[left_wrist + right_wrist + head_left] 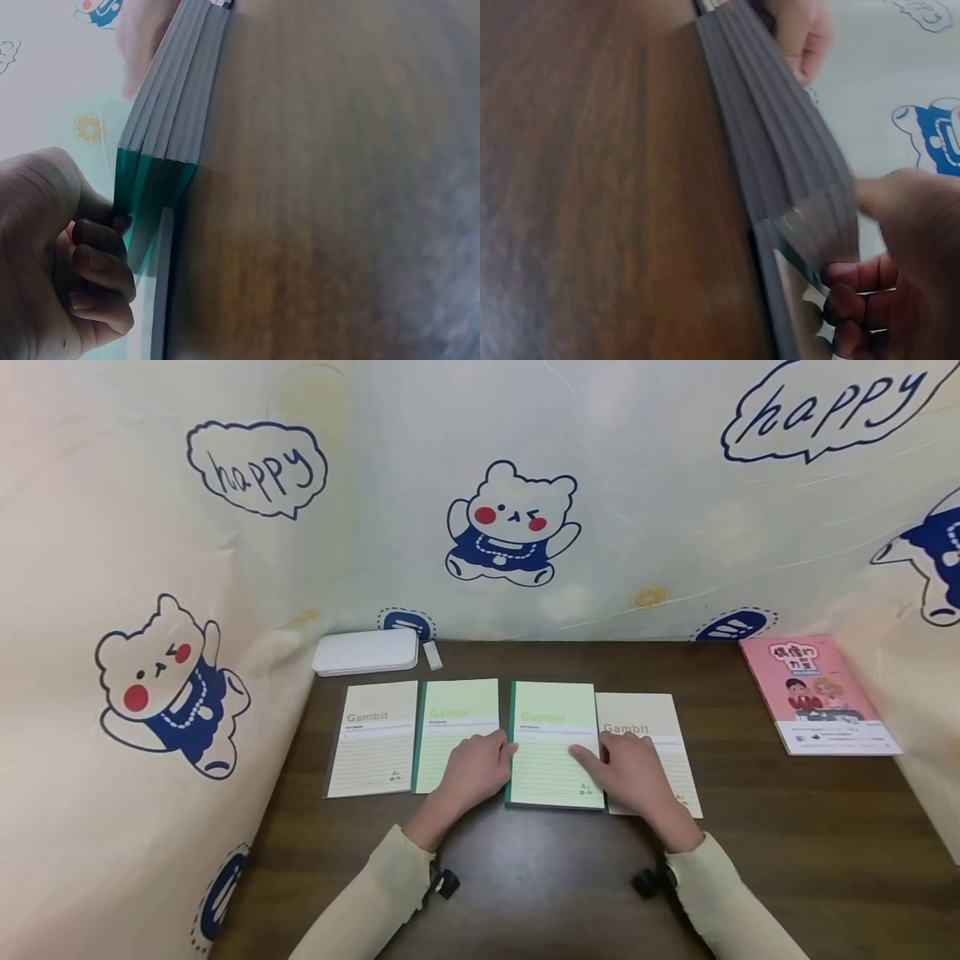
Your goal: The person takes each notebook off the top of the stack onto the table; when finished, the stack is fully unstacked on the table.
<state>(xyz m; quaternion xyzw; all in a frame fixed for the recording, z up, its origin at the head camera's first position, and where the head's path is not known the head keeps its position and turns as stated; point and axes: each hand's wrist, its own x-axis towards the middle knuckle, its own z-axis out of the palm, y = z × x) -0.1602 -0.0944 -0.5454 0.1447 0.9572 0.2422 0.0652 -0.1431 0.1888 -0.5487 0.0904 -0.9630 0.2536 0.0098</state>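
A stack of green-covered notebooks point(551, 781) with a dark green spine stands just right of the centre of the frame, on the brown worktop point(540, 893). I hold it from both sides: my left hand point(474, 767) is at the spine, its fingers curled with tips touching it, and my right hand point(637, 772) pinches the opposite edge, thumb on the cover, the other fingers bent against the side. Both wrist views show several page blocks layered one on another.

To the left, partly under my left hand, lies a second green notebook point(457, 703); beyond it, a cream notebook point(372, 752). Another cream notebook point(660, 714) lies beneath my right hand. Toward the upper left of the worktop sit a white case point(365, 653) and a small white block point(432, 656); at the right — well apart — a pink book point(817, 693).
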